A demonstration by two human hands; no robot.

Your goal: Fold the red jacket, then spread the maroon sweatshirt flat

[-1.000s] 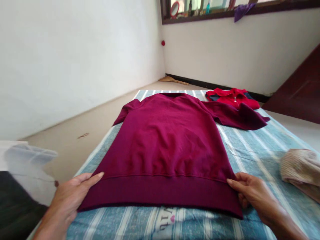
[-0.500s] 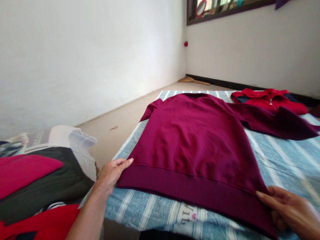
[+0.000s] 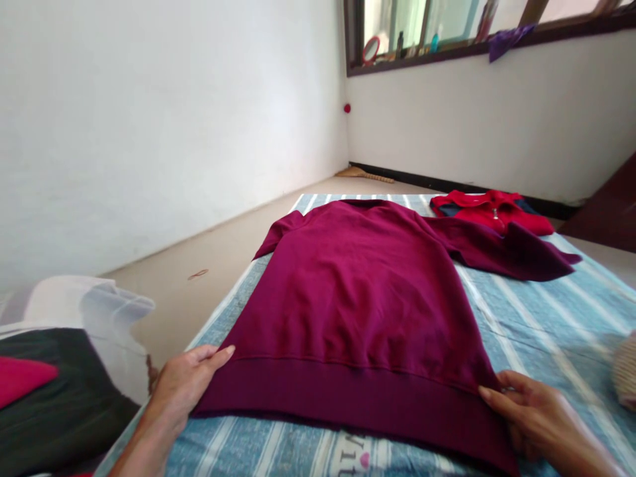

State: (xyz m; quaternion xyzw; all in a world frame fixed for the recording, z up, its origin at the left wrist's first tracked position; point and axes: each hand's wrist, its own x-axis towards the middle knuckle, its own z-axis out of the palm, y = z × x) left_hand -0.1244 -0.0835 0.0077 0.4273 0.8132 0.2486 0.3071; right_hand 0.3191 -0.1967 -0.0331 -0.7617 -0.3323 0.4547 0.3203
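A maroon sweatshirt (image 3: 358,305) lies spread on a bed with a blue and white striped cover (image 3: 527,318), its wide hem band nearest me. At the hem's left corner my left hand (image 3: 191,377) pinches the fabric between thumb and fingers. My right hand (image 3: 527,411) grips the right corner of the hem, thumb on top and fingers partly under the cloth. One sleeve stretches out to the right; the left sleeve hangs near the bed's left edge. A red and navy garment with a zip (image 3: 491,211) lies at the far right, beyond the right sleeve.
Dark green (image 3: 64,391) and pink clothes (image 3: 24,379) are piled at the lower left beside a white plastic bag (image 3: 114,331). A broom (image 3: 365,174) lies on the floor by the wall. A beige knitted item (image 3: 625,371) shows at the right edge.
The view has tilted up and turned right, showing more of the window. Both hands keep their grip on the hem, and the sweatshirt lies much as before.
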